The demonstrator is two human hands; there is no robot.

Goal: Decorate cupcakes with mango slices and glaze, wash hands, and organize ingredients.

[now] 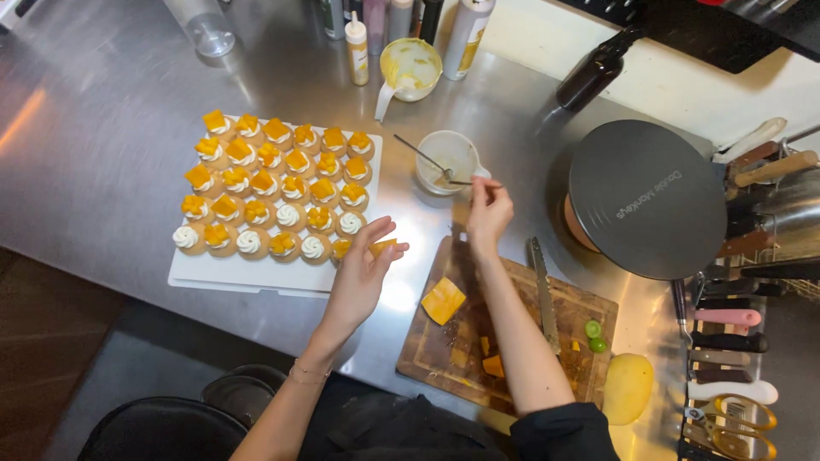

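Note:
A white tray [256, 275] carries several small tartlets with white cream, most topped with orange mango cubes [265, 162]. My left hand [363, 273] hovers at the tray's right edge and pinches a small mango piece [382, 248] between thumb and fingers. My right hand [489, 212] grips a thin tool whose tip reaches into a small white cup [448, 158], where a metal utensil also leans. On the wooden cutting board [512, 329] lie a larger mango slab [443, 300], smaller mango bits and a serrated knife [543, 294].
A round dark lid [647, 198] covers a pot at right. A knife rack [739, 333] with scissors lines the right edge. Bottles and a yellow-smeared jug [410, 67] stand at the back. A peeled mango half [628, 388] and green pieces [594, 335] sit by the board.

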